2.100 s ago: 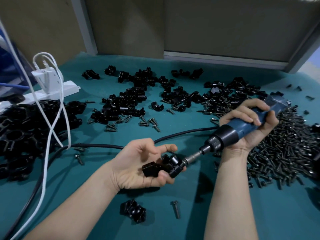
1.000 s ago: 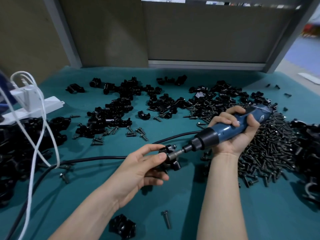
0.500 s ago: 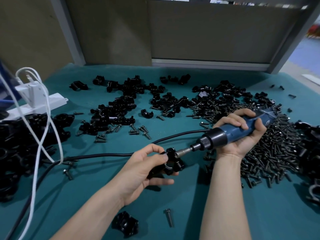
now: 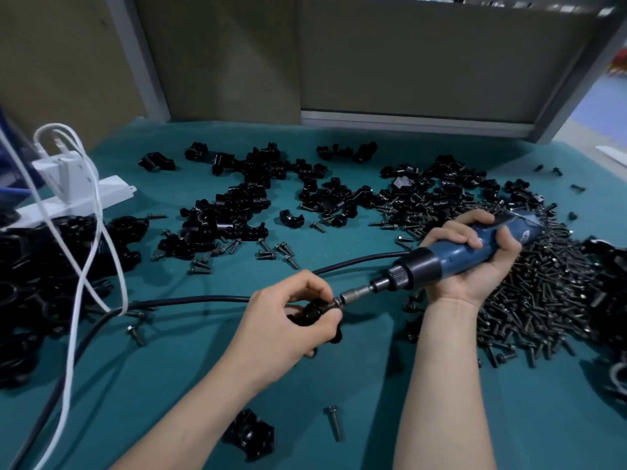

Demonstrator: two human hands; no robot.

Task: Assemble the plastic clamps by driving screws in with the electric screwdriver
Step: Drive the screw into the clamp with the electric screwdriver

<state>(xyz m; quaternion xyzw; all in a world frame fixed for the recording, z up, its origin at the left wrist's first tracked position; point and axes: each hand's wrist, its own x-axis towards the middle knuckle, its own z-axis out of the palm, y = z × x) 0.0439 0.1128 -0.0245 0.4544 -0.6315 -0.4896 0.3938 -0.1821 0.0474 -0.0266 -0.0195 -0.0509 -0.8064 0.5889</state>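
L hand [image 4: 288, 320] has curled tighter round the clamp [image 4: 314, 312] since a sec ago, R hand [image 4: 475, 266] wrapped round the electric screwdriver [image 4: 458, 256], bit [image 4: 354, 295] now against the clamp, so prob. driving.

Even, fairly dim overhead light falls on the teal tabletop [image 4: 339, 374] — soft shadows lie under both forearms. Wide-angle bending bows the frame edges, and the black piles at far left and right blur slightly.

One electric screwdriver [image 4: 475, 252]; one white power strip [image 4: 112, 195]; clamp pieces [image 4: 237, 205], screws [image 4: 549, 300]: piles, beyond counting.
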